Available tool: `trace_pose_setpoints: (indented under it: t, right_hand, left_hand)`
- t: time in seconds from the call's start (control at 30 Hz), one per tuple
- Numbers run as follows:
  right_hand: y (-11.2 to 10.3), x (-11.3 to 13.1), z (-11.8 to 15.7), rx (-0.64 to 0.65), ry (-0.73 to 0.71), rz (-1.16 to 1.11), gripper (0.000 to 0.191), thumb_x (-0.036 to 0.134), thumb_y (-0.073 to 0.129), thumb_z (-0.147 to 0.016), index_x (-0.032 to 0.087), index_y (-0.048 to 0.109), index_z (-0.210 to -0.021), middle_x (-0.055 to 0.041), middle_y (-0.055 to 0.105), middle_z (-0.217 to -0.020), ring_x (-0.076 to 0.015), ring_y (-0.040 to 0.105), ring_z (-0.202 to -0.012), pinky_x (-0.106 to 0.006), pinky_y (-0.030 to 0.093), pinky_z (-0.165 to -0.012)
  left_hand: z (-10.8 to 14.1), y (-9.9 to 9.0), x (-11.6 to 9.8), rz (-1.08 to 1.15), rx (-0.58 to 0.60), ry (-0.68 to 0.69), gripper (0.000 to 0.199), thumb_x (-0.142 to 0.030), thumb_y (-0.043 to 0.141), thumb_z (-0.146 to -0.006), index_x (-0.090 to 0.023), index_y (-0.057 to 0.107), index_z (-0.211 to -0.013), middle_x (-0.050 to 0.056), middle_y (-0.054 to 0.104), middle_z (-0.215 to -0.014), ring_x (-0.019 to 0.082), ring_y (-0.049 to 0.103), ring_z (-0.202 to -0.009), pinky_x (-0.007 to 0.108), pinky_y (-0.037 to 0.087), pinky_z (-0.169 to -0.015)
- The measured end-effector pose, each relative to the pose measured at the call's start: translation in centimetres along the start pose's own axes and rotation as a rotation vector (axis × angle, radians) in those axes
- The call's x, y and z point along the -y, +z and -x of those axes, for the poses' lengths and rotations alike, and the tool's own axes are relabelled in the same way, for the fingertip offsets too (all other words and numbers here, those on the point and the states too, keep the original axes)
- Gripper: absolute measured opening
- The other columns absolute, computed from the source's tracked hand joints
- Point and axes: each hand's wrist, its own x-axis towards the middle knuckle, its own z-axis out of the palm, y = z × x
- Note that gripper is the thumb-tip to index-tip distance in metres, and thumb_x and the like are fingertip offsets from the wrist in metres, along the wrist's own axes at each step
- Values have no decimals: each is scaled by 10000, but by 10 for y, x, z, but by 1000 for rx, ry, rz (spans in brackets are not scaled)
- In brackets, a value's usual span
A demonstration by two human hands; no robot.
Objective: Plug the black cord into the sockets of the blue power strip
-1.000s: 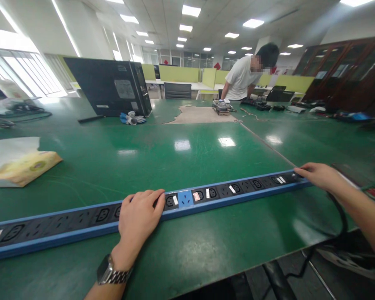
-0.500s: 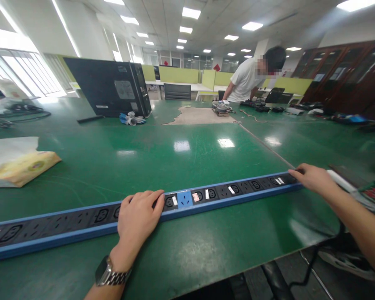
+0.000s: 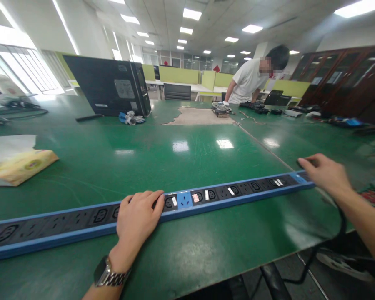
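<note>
A long blue and black power strip (image 3: 231, 192) lies slanting across the green table, with rows of sockets and small white labels on top. My left hand (image 3: 139, 218), with a watch on its wrist, is wrapped over the strip just left of a blue socket. At the strip's right end, my right hand (image 3: 325, 173) has its fingers curled near the edge; whatever small dark thing may be at its fingertips is too unclear to name. A black cable (image 3: 343, 221) hangs beneath the right forearm.
A yellow tissue pack (image 3: 34, 164) sits at the left. Further back stand a black computer case (image 3: 103, 85) and gloves (image 3: 131, 118) beside it. A person in a white shirt (image 3: 245, 81) leans over the far side. The table's front edge (image 3: 237, 273) is close.
My right hand has moved to the right and slightly up along the strip, uncovering a blue socket near its end. My left hand stays in place on the strip.
</note>
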Motion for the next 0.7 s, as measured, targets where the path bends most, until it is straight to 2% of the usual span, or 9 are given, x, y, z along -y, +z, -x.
trace_pose_setpoints:
  t: [0.03,0.07,0.1,0.17,0.23,0.37,0.5,0.7]
  right_hand:
    - [-9,12,2,-17,-15,-7,459,565,462,-835,180,651,-999,-130,695,-967,-253,617,-855,-312,417,-713]
    - [-16,25,5,24,-69,-12,447,570,473,-825,189,660,-966,-112,702,-925,-241,622,-818,-305,418,-690]
    - [-19,39,9,125,-138,-13,431,571,480,-818,195,667,-916,-93,705,-850,-227,625,-756,-299,417,-659]
    - [-14,63,18,359,-240,2,415,565,464,-824,202,664,-839,-56,674,-663,-199,607,-600,-290,405,-586]
    - [0,77,25,440,-283,56,398,546,460,-827,203,657,-789,-39,643,-581,-191,591,-536,-287,392,-551]
    - [25,76,24,318,-349,144,377,534,493,-808,202,660,-747,-68,685,-696,-224,631,-679,-293,400,-592]
    - [31,63,23,288,-415,157,390,537,456,-837,200,643,-778,-79,695,-746,-237,637,-731,-298,402,-620]
    - [42,55,53,199,-374,170,426,530,318,-920,187,567,-879,-98,677,-740,-242,643,-717,-298,379,-603]
  left_hand:
    - [0,0,0,3,-4,0,407,-423,360,-919,-276,708,-1070,43,734,-1057,251,636,-989,441,381,-913]
    - [0,1,0,5,-8,0,405,-423,361,-918,-278,708,-1070,43,734,-1060,249,635,-991,439,380,-915]
    - [0,1,0,6,-11,-1,405,-422,361,-919,-280,708,-1071,43,734,-1063,249,634,-994,438,379,-915]
    - [0,2,1,7,-15,-1,406,-422,359,-921,-279,708,-1070,42,732,-1066,249,634,-996,441,378,-914]
    - [1,3,1,5,-19,2,404,-420,358,-923,-278,706,-1071,37,732,-1062,250,633,-997,443,376,-913]
    - [1,4,1,6,-21,8,397,-419,359,-926,-285,701,-1074,24,733,-1048,247,627,-1004,437,371,-912]
    - [1,4,1,9,-11,-2,394,-418,363,-926,-282,703,-1071,24,732,-1053,250,628,-1005,440,366,-915]
    - [2,5,3,11,-23,7,397,-421,358,-929,-284,702,-1073,24,731,-1059,250,630,-997,437,362,-911]
